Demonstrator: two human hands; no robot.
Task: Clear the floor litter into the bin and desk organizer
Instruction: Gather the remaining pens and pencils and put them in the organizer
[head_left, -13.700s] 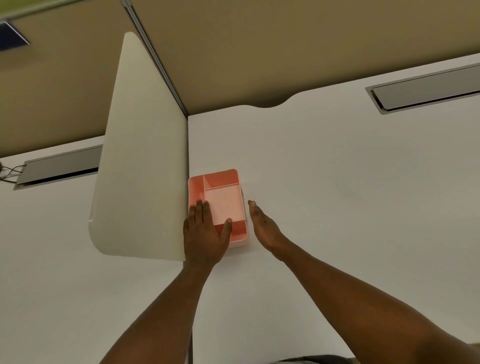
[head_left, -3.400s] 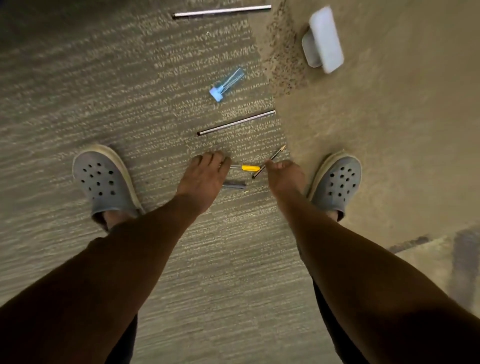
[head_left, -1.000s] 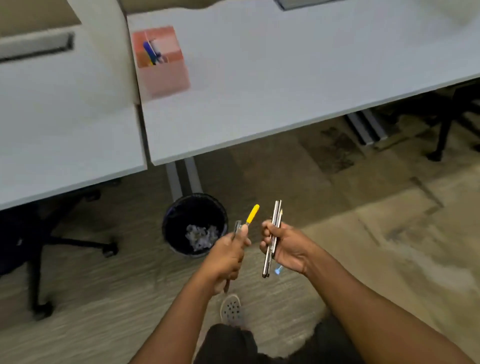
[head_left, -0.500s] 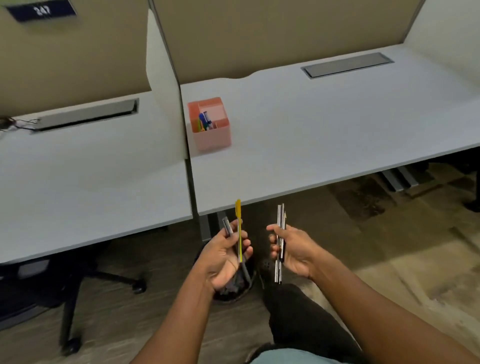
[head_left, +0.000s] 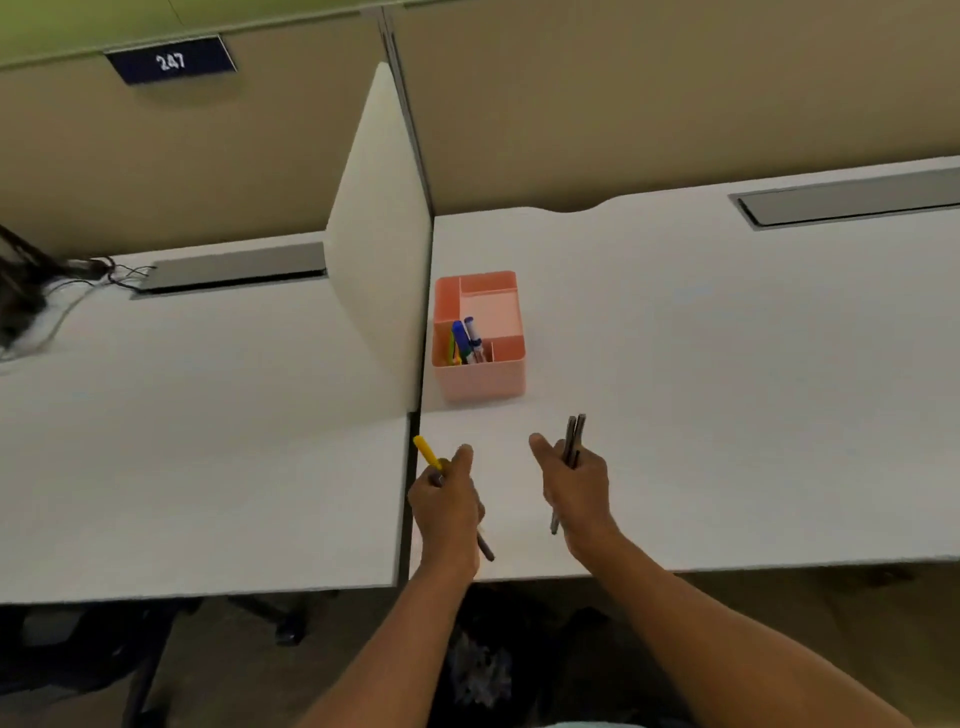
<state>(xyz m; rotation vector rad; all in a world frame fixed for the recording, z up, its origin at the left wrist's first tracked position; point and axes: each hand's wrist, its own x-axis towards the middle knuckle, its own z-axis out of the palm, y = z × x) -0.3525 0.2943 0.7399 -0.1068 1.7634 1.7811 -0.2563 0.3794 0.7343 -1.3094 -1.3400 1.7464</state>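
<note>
A pink desk organizer (head_left: 483, 382) stands on the white desk (head_left: 701, 374) beside the divider, with blue and other coloured pens (head_left: 464, 336) in its front left compartment. My left hand (head_left: 445, 506) is shut on a yellow-capped pen (head_left: 427, 453) and a grey pen (head_left: 485, 548), just in front of the organizer. My right hand (head_left: 576, 488) grips a bundle of thin grey pens (head_left: 573, 439) pointing up, to the right of my left hand. The dark bin (head_left: 480, 670) with crumpled paper shows under the desk edge between my forearms.
A cream divider panel (head_left: 382, 244) separates this desk from the left desk (head_left: 197, 447). Grey cable trays (head_left: 852, 200) sit at the back of both desks. Cables (head_left: 47, 291) lie at far left. A chair base (head_left: 280, 623) stands on the floor under the left desk.
Both hands have risen from below the desk edge to above the desktop, closer to the organizer, still holding the pens. The view has moved in toward the desk.
</note>
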